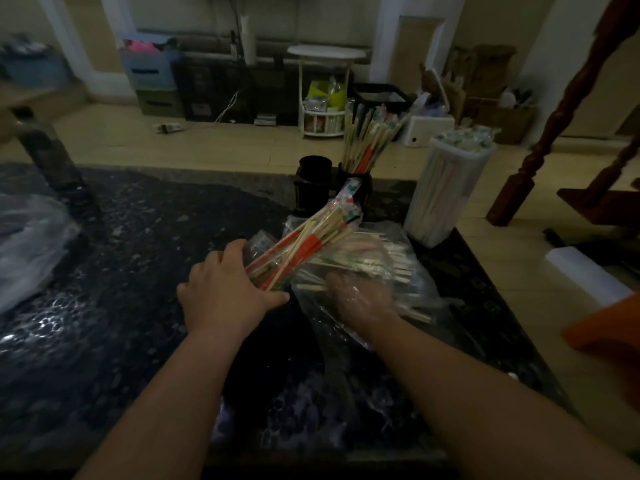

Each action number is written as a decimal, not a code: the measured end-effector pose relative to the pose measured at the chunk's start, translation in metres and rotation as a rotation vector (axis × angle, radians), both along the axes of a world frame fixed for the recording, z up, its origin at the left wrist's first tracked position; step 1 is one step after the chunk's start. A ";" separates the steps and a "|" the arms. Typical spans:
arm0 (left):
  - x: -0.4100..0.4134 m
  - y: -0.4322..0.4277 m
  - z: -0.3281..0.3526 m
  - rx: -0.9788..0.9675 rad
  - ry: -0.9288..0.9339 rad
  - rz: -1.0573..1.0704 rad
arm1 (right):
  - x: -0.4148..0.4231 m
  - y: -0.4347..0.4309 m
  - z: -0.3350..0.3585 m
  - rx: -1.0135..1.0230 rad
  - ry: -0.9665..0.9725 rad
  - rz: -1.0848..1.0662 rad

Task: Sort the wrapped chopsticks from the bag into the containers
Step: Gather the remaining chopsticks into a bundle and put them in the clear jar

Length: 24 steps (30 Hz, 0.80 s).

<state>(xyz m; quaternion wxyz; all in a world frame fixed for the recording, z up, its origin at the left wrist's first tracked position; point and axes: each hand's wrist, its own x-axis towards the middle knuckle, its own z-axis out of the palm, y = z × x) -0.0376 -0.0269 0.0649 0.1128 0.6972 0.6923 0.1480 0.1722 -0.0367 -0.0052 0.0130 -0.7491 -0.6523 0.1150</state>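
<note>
A clear plastic bag (412, 271) full of wrapped chopsticks lies on the dark table (138, 271). My right hand (360, 299) is inside the bag, seen through the plastic, its fingers among the chopsticks; whether it holds any I cannot tell. My left hand (225, 289) grips a bundle of wrapped chopsticks (298, 244) with red and orange wrappers, tilted up to the right. Behind stand an empty black cup (313, 178), a black cup of chopsticks (363, 147) and a tall clear container (446, 188) filled with white-wrapped chopsticks.
Crumpled clear plastic (27, 244) lies at the table's left edge. A dark wooden chair (568, 133) stands to the right, beside the table. An orange cloth (609, 327) shows at the right edge. Shelves, boxes and a white stand (325, 91) line the far floor.
</note>
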 end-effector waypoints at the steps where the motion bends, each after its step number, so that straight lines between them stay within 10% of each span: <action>1: 0.000 -0.001 0.000 0.003 0.004 -0.002 | -0.003 -0.002 0.002 -0.034 -0.064 0.014; 24: -0.011 -0.035 0.016 0.055 0.036 -0.051 | -0.025 -0.100 0.071 0.076 -0.039 -0.001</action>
